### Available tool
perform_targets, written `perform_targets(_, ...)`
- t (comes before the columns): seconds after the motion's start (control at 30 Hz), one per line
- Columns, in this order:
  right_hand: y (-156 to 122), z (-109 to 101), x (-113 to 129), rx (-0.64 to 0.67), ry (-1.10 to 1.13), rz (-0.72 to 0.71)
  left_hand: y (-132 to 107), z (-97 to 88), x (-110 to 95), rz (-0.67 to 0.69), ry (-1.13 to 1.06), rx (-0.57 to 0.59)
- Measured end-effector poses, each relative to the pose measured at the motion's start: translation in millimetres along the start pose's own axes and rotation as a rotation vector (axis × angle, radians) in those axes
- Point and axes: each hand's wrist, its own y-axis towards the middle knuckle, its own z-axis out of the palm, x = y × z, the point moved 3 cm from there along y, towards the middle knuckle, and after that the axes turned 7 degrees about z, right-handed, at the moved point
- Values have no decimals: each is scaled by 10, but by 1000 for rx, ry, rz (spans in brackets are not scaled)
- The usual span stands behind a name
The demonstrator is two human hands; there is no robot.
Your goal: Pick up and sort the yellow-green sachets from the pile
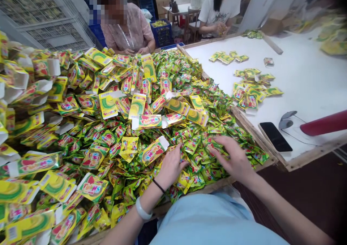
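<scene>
Both of my hands are over a heap of small green candy packets (193, 174). My left hand (171, 165) rests against the packets near the front edge, thumb apart from the fingers, and I see nothing held in it. Just beyond it lies a yellow and green carton (153, 151) with a raised white flap. To the right, my right hand (235, 159) reaches in over the packets, thumb and fingers apart; its fingertips are near or touching them, and no held thing shows. A black bead bracelet (158, 185) and a pale bangle (143, 209) circle my left wrist.
Many open cartons (56, 185) pile up on the left. A wooden strip (252, 138) borders the heap. On the white table (303, 78) lie a phone (275, 136), grouped cartons (252, 89) and a red bar (325, 124). Two people (130, 28) sit across.
</scene>
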Motion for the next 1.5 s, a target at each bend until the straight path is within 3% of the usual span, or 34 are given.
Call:
perform_targets(0.1, -216, 403, 191, 239, 333, 257, -23, -139, -67, -18, -197, -83)
perform_targets(0.17, -270, 626, 312, 328, 605, 428, -46, -228, -208, 17, -279, -80)
perform_targets(0.3, -179, 839, 414, 395, 974, 594, -89, -409, -369, 63, -124, -121)
perform_targets(0.37, -91, 770, 334, 369, 901, 570, -114, -552, -249, -18, 104, -223)
perform_targets(0.43, -1, 601, 233, 315, 679, 400, -145, -704, -47, -122, 327, -274)
perform_targets(0.5, 55, 423, 173, 288, 479, 201, -168, -823, 132, -172, 445, -226)
perform_targets(0.57, 78, 294, 167, 305, 411, 125, -176, -900, 203, -155, 426, -169)
perform_targets(0.63, 96, 208, 218, 290, 466, 176, -174, -931, 153, -117, 236, -162)
perform_targets(0.73, 155, 127, 398, 163, 622, 224, -161, -838, -48, -125, -352, -114)
perform_targets(0.8, 213, 93, 535, 42, 657, 159, -157, -704, -210, -152, -726, -19)
perform_targets(0.87, 264, 89, 640, -25, 644, 59, -161, -589, -350, -165, -914, 70)
perform_targets(0.93, 290, 112, 710, 33, 628, -57, -168, -532, -448, -160, -953, 119)
perform_targets(1.03, 268, 141, 777, 323, 519, -172, -178, -540, -534, -140, -929, 117)
perform_targets(1.13, 216, 80, 805, 588, 294, -128, -200, -528, -580, -166, -855, 183)
perform_targets(1.23, 158, -35, 805, 744, 235, -92, -233, -451, -609, -141, -838, 278)
perform_targets(1.3, 107, -77, 742, 755, 341, 1, -260, -386, -613, -125, -885, 316)
perform_targets(1.4, -7, -64, 585, 640, 494, 168, -299, -302, -620, -131, -938, 363)
perform_targets(1.5, -134, -19, 543, 690, 561, 154, -299, -266, -653, -117, -881, 392)
